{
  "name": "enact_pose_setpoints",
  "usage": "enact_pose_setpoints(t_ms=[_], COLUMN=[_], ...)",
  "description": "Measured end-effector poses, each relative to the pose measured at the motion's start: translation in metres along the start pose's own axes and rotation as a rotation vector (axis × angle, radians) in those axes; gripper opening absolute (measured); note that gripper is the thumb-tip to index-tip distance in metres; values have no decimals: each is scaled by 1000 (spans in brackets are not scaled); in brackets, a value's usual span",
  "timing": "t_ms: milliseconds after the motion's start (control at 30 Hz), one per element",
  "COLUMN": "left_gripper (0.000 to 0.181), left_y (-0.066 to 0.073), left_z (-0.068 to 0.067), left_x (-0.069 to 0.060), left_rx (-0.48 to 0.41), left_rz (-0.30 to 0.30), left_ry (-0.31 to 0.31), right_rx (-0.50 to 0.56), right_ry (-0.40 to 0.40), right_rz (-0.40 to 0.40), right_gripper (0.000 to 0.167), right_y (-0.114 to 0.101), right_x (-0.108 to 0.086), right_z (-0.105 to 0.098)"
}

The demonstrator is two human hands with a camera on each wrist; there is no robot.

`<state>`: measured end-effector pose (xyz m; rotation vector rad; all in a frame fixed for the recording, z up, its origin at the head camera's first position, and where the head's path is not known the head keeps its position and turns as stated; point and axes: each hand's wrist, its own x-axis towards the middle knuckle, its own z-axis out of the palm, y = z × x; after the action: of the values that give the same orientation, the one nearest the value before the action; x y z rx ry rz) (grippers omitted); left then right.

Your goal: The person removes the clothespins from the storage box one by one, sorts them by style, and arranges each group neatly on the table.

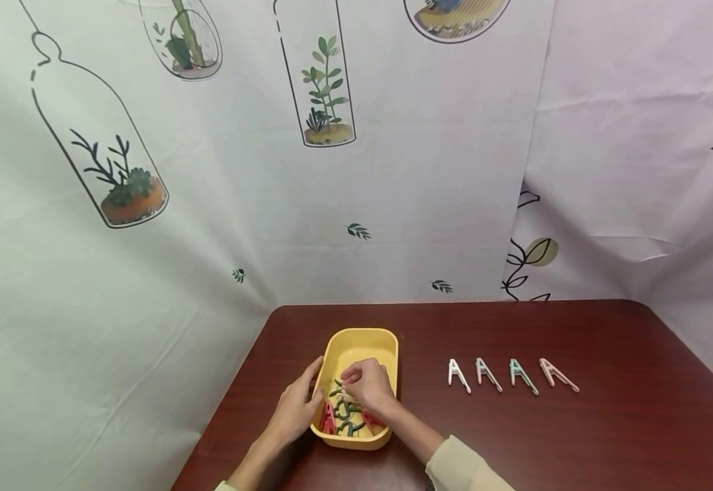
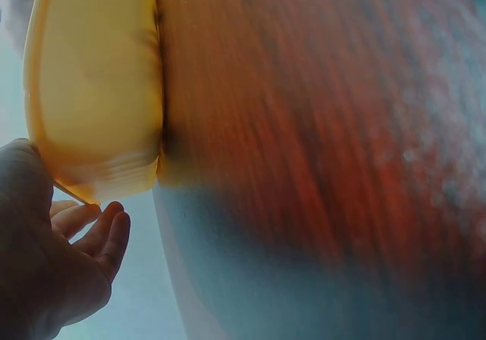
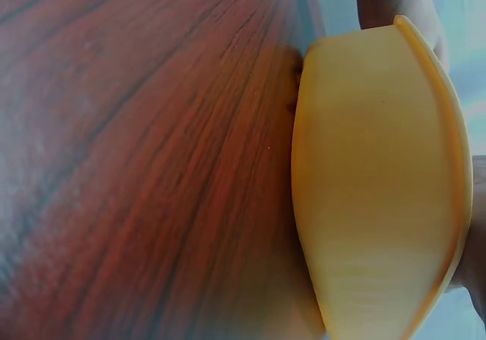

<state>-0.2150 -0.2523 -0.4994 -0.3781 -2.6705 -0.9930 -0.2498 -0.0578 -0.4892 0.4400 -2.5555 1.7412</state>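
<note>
A yellow bin [image 1: 367,443] stands on the table, with green clips [image 1: 345,409] and red clothespins [image 1: 328,417] in its near part. My left hand [image 1: 295,407] holds the bin's left rim, thumb over the edge and fingers along the outside. In the left wrist view, the left hand [image 2: 57,256] shows its curled fingers by the bin's corner. Inside the bin, my right hand [image 1: 370,389] has its fingers bent and the fingertips close together above the clips. Something pale shows just under those fingertips; whether they pinch it is hidden. The right wrist view shows mainly the bin's outer wall [image 3: 372,181].
To the right of the bin, several clothespins lie in a row: a white one [image 1: 458,376], another pale one [image 1: 488,374], a green one [image 1: 523,376] and a pink one [image 1: 558,375]. The dark red table [image 1: 632,423] meets a printed white curtain [image 1: 430,204] at the back.
</note>
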Motion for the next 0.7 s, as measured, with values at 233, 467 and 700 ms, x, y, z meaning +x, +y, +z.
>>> enact_pose_setpoints(t_ms=[233,467,700], left_gripper=[60,61,62], left_y=[0,-1,-1], left_z=[-1,0,-1], left_x=[1,2,2], left_rx=[22,29,17], left_rz=[-14,-18,-20], left_ry=[1,-2,-10], right_rx=[164,265,388], right_ry=[27,14,-3], right_rz=[31,-3,16], right_gripper=[12,19,24], right_y=[-4,-6,-10], right_x=[0,3,8], right_z=[1,-2,-10])
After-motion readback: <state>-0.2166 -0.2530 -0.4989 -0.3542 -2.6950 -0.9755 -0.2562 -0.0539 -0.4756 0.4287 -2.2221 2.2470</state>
